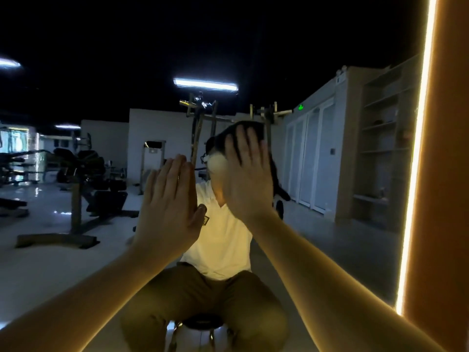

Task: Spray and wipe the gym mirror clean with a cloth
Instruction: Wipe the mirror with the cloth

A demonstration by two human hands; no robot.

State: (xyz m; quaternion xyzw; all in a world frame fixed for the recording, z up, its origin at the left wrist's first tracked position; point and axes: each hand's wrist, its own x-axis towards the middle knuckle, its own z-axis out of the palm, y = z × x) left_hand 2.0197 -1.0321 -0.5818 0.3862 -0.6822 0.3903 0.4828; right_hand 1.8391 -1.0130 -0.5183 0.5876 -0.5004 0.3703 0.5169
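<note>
The right hand (247,179) presses a dark cloth (250,127) flat against the mirror (101,250), fingers straight and slightly apart. The left hand (170,199) lies flat on the mirror just beside it, fingers straight and together.

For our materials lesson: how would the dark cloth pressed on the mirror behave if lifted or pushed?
Probably floppy: the cloth hangs limp past the right hand. Likely light, since flat fingers alone pin it. It should slide easily across the smooth mirror.
</note>
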